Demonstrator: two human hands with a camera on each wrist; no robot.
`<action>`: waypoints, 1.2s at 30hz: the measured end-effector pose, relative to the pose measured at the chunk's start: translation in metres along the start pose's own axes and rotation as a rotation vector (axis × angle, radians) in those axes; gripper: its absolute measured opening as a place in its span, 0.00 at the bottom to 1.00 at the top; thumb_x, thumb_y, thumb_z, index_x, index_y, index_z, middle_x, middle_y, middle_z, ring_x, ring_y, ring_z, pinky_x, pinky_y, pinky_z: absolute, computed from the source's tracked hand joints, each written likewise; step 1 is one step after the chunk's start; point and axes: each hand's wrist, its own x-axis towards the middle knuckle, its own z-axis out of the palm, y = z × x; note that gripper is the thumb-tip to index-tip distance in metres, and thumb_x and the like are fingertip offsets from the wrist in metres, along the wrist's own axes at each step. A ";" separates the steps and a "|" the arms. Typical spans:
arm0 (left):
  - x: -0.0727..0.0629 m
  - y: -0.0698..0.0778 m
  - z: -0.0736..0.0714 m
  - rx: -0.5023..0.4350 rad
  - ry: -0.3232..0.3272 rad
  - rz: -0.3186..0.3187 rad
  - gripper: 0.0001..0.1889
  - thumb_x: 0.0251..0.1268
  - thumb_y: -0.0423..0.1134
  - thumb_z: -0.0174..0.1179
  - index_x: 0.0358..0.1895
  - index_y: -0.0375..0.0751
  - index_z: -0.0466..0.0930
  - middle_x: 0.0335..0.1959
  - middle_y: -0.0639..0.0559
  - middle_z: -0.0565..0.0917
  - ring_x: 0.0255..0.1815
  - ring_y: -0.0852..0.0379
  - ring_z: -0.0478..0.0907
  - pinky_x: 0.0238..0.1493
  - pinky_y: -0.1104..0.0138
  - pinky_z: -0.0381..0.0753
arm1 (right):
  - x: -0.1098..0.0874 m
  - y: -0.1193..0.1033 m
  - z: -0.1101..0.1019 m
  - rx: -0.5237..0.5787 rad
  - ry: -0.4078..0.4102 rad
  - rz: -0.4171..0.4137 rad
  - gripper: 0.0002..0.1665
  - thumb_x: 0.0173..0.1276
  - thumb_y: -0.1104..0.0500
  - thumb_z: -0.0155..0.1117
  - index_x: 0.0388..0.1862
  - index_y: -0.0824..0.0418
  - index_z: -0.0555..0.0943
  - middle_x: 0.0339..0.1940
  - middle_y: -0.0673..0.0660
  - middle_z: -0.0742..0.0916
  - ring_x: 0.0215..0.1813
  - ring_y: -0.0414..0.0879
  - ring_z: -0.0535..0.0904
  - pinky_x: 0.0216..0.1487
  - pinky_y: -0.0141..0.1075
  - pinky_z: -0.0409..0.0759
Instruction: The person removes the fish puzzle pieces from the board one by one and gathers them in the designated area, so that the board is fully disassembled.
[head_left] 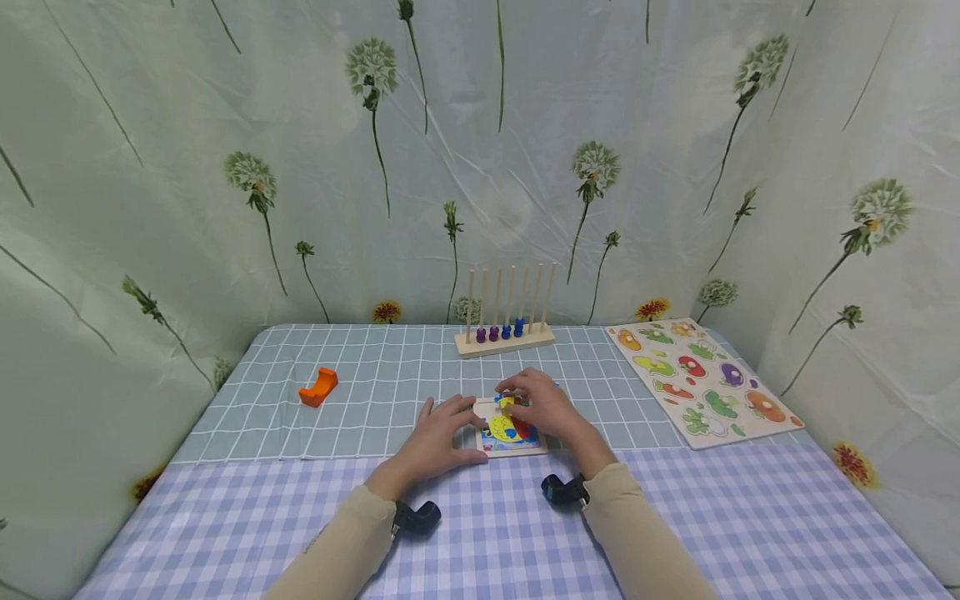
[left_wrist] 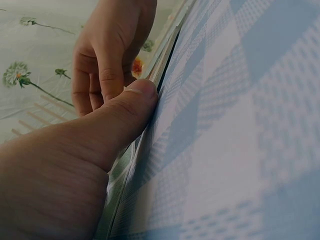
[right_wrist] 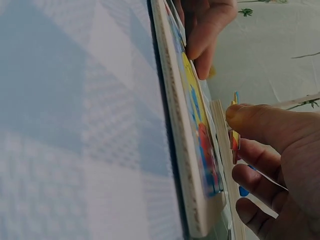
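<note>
A small wooden jigsaw board [head_left: 517, 452] with a colourful picture lies on the table between both hands. My left hand [head_left: 437, 440] rests at its left side, thumb by the near edge and fingers spread over the picture. Above the board, my right hand [head_left: 549, 407] pinches a thin puzzle piece [right_wrist: 235, 142] between thumb and fingers. The piece shows yellow, red and blue and stands on edge, apart from the board in the right wrist view. Yellow, red and blue parts of the picture [right_wrist: 192, 95] show in the board; my hands hide some of it.
Behind the board stands a wooden peg rack [head_left: 504, 340] with purple and blue beads. A vegetable puzzle board [head_left: 708, 379] lies at the right. To the left is an orange curved block [head_left: 319, 387]. A flowered curtain [head_left: 495, 167] hangs behind the table.
</note>
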 end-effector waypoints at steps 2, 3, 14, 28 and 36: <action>0.000 0.000 0.000 0.003 -0.002 -0.001 0.23 0.53 0.62 0.71 0.50 0.58 0.84 0.74 0.48 0.71 0.79 0.41 0.60 0.76 0.30 0.42 | 0.000 0.000 -0.001 0.011 -0.005 0.004 0.16 0.65 0.56 0.72 0.52 0.49 0.85 0.48 0.51 0.84 0.50 0.48 0.81 0.56 0.47 0.82; 0.000 0.000 0.000 0.003 -0.006 -0.004 0.23 0.53 0.62 0.71 0.50 0.58 0.84 0.74 0.48 0.71 0.79 0.42 0.60 0.76 0.30 0.41 | 0.000 0.001 -0.002 0.015 -0.006 0.005 0.16 0.66 0.56 0.71 0.52 0.50 0.85 0.48 0.51 0.84 0.50 0.48 0.81 0.56 0.47 0.82; -0.001 0.001 0.000 0.001 -0.006 -0.007 0.23 0.54 0.62 0.70 0.51 0.59 0.83 0.74 0.50 0.70 0.79 0.43 0.59 0.76 0.30 0.41 | 0.000 0.005 -0.008 0.037 -0.006 0.068 0.17 0.66 0.57 0.70 0.54 0.48 0.85 0.49 0.51 0.83 0.49 0.46 0.80 0.55 0.46 0.81; -0.001 0.001 0.000 -0.014 -0.005 -0.015 0.23 0.54 0.62 0.71 0.51 0.59 0.83 0.74 0.49 0.70 0.80 0.43 0.59 0.77 0.32 0.41 | -0.001 0.013 -0.014 0.087 0.041 0.106 0.16 0.66 0.59 0.70 0.53 0.54 0.83 0.50 0.52 0.85 0.49 0.46 0.79 0.55 0.44 0.82; -0.002 0.002 0.000 -0.018 -0.006 -0.021 0.23 0.54 0.61 0.71 0.51 0.59 0.84 0.75 0.50 0.70 0.80 0.43 0.58 0.77 0.32 0.40 | -0.002 0.020 -0.017 0.085 0.072 0.116 0.16 0.67 0.59 0.69 0.53 0.54 0.83 0.53 0.54 0.84 0.51 0.48 0.80 0.58 0.46 0.82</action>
